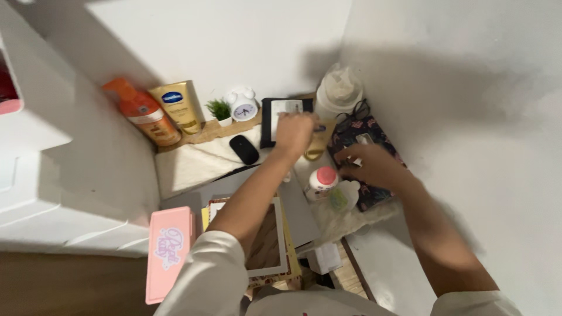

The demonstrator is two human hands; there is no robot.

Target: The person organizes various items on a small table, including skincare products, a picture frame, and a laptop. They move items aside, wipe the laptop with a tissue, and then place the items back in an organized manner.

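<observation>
Centre frame: left hand closed on a blurred gold tube above the worktop. Right hand, fingers spread, steadies the patterned pouch; pink-capped bottle adjacent.

1. Your left hand and right hand are bare, with no gloves, rings or watch showing.
2. Your forearms are uncovered.
3. Your white sleeves are pushed up near the elbows, loose and softly creased.
</observation>
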